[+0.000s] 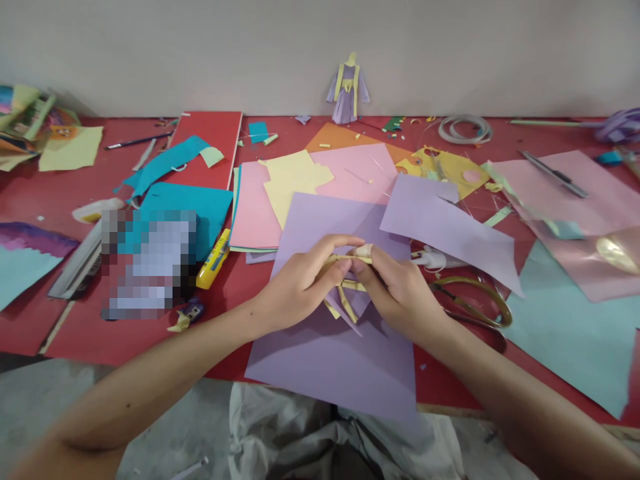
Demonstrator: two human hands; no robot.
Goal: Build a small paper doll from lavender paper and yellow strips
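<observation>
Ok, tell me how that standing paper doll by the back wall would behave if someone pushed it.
The paper doll looks thin, folded and tall on a narrow skirt base, so it would probably tip easily. Being paper, it is likely very light and would crumple if squeezed.

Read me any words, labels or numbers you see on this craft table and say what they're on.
No text can be read.
Yellow glue stick: has dark print, too small to read.
Booklets at far left: printed covers, too blurred.
Pixelated patch: nothing legible.
The paper sheets and paper doll carry no writing.
</observation>
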